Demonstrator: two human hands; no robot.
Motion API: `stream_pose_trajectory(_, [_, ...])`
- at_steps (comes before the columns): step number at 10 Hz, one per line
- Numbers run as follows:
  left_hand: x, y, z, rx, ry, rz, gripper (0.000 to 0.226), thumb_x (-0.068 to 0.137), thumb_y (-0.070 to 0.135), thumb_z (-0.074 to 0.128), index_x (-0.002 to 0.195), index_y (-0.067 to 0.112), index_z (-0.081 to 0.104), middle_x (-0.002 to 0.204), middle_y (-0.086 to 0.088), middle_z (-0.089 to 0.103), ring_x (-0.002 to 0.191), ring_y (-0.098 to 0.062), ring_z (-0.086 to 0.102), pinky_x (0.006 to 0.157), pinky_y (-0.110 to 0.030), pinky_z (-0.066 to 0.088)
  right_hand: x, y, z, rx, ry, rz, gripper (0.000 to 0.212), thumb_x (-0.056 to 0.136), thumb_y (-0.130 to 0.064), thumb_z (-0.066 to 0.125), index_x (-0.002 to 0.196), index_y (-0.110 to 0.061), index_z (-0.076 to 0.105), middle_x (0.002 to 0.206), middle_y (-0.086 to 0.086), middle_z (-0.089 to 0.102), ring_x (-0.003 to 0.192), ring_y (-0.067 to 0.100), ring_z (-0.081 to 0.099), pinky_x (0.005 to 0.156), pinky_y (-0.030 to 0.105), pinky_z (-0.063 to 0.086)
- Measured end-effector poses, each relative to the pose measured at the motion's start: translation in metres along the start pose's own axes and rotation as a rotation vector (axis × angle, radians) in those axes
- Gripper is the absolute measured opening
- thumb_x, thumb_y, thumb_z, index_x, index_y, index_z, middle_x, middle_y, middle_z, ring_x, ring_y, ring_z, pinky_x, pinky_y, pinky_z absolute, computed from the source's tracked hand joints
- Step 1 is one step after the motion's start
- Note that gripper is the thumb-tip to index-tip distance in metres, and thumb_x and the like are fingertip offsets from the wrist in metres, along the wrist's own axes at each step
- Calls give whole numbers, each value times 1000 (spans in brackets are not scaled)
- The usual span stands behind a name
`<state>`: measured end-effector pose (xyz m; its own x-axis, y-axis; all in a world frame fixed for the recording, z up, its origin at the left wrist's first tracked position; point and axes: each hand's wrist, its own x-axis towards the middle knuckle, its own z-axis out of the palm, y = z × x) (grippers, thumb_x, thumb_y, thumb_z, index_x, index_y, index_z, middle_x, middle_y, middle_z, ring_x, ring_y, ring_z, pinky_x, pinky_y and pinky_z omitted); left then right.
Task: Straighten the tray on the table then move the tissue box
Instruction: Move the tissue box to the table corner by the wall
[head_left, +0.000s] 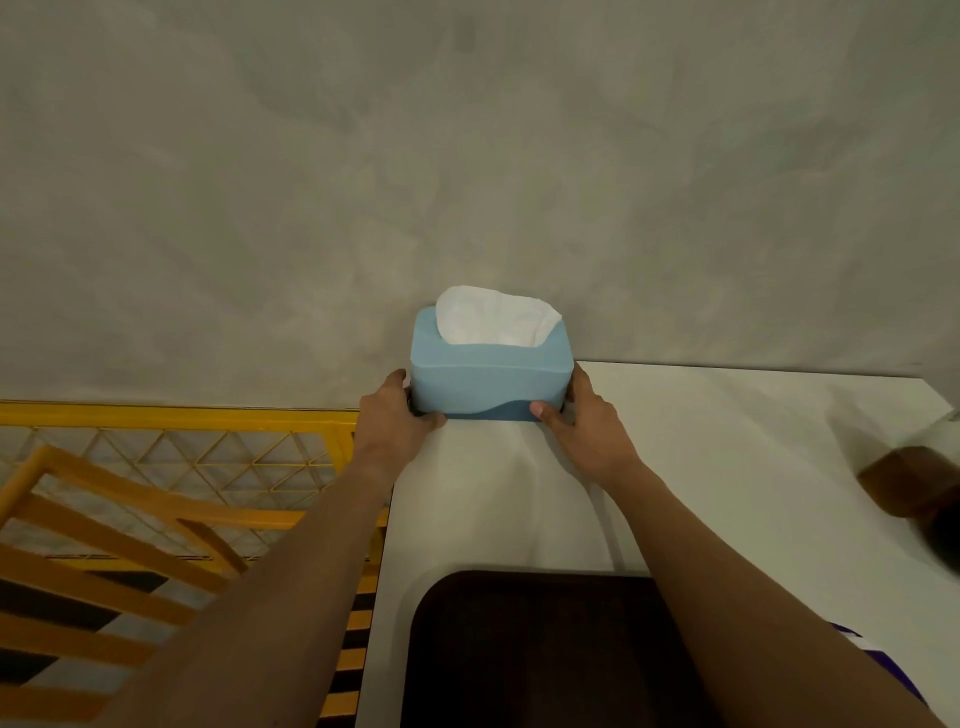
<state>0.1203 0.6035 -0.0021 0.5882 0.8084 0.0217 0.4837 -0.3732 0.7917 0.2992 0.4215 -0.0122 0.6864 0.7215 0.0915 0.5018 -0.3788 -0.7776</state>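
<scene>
A light blue tissue box (488, 376) with a white tissue sticking out of its top stands at the far left corner of the white table (727, 467), against the grey wall. My left hand (397, 415) grips its left end and my right hand (579, 415) grips its right end, thumbs on the front lower edge. A dark brown tray (530, 649) lies on the table close to me, between my forearms, its sides roughly square to the table edge. Its near part runs out of the frame.
A brown object (914, 483), blurred, sits at the table's right edge. Left of the table stand a yellow metal mesh frame (182, 447) and an orange wooden chair (104, 545). The grey wall (467, 182) rises right behind the table.
</scene>
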Motion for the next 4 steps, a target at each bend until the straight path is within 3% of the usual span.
stream_pose_trajectory(1, [1,-1,1,12,1,9,58,79,19,83,126,-1,56,109,-13,74,98,-33,68,71,-29,45,-1,-1,1,-5,10,-11,72,96,-50,61,154,-23,27,120,-7,62,94,9,56,70,12,41])
stream_pose_trajectory(3, [4,5,-4,67,-85,11,63,83,18,81,133,4,47,120,-18,68,110,-39,64,83,-39,52,1,-6,-3,-40,-39,54,73,98,-45,61,156,-22,22,132,5,62,114,28,61,79,28,40])
stream_pose_trajectory(4, [5,21,-17,50,-155,37,76,81,19,83,140,5,38,130,-18,60,119,-38,58,82,-34,45,5,-21,-20,-117,-110,75,80,94,-45,67,156,-21,23,143,8,54,127,32,53,87,29,37])
